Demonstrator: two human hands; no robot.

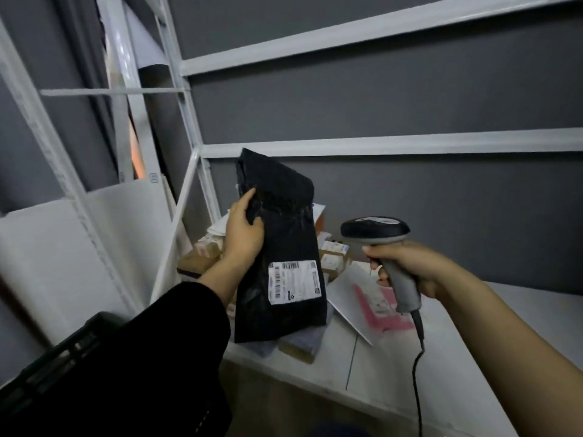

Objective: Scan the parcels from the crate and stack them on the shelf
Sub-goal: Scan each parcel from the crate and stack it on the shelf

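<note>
**Scanning step.** The left hand [244, 228] grips the black parcel [284, 234] by its left edge, thumb on the front and fingers curled behind, and holds it upright. The white label [295, 280] sits low on the front of the black parcel and faces the viewer. To the right of the black parcel and apart from it, the right hand [407, 266] is wrapped round the handle of the scanner [375, 230]. Where the scanner's window faces cannot be told.

The shelf [473, 342] lies beneath the black parcel. Small boxes [334, 253] are stacked just behind the parcel and a white envelope [353, 298] lies at its lower right. The crate [63, 357] stands to its lower left, partly hidden by a dark sleeve.

For a clean read, the scanner's window probably needs to be aimed squarely at the label's barcode, with nothing between. The soft wrapping looks likely to wrinkle, so the label should be kept taut and flat and the parcel steady. Tilting the parcel slightly may avoid glare.
</note>
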